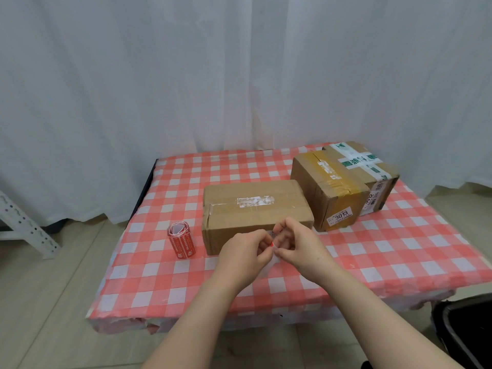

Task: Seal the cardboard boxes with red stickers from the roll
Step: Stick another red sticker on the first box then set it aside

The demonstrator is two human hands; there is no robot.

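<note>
Red shows only as a sliver of sticker point(272, 244) pinched between the left hand point(243, 253) and right hand point(299, 246), which meet just before the front of the near box point(253, 209); curled fingers point(283, 226) of both grasp it and hide the rest. The roll point(182, 242) stands left of that box on the worktop point(399, 249). A dark object point(468, 331) at lower right is cut off.

The left grip point(245, 249) and right grip point(299, 245) hide most of the sticker point(272, 244); print on the roll point(181, 242) left of them is unreadable.
</note>
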